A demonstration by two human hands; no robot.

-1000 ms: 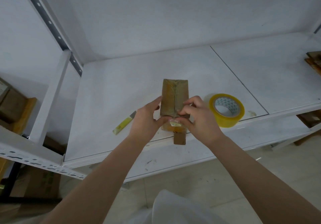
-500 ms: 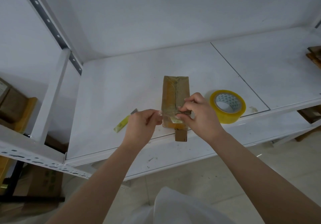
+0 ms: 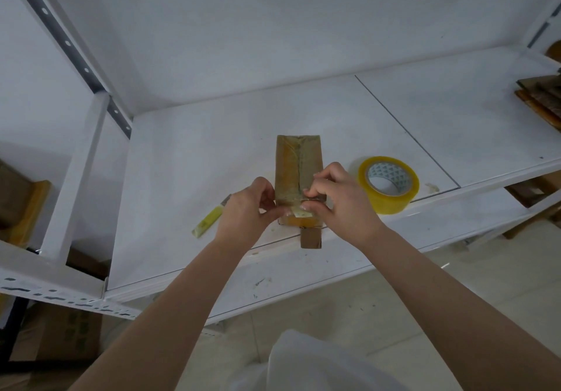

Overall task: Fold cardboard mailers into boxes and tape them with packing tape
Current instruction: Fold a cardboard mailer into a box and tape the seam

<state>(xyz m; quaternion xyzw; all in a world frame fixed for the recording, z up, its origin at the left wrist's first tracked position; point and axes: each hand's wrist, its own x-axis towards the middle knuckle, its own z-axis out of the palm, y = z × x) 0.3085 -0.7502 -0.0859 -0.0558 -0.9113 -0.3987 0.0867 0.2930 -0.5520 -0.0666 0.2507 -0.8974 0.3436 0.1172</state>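
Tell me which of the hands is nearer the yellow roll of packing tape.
Right. The right hand works at the brown cardboard box, just beside the yellow roll of packing tape; the left hand sits on the box's far side.

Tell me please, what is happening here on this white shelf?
A person is taping a small cardboard box that lies on the shelf. The left hand holds the box's near left edge, and the right hand pinches a strip of tape across its near end. A tape roll sits to the right, a yellow knife to the left.
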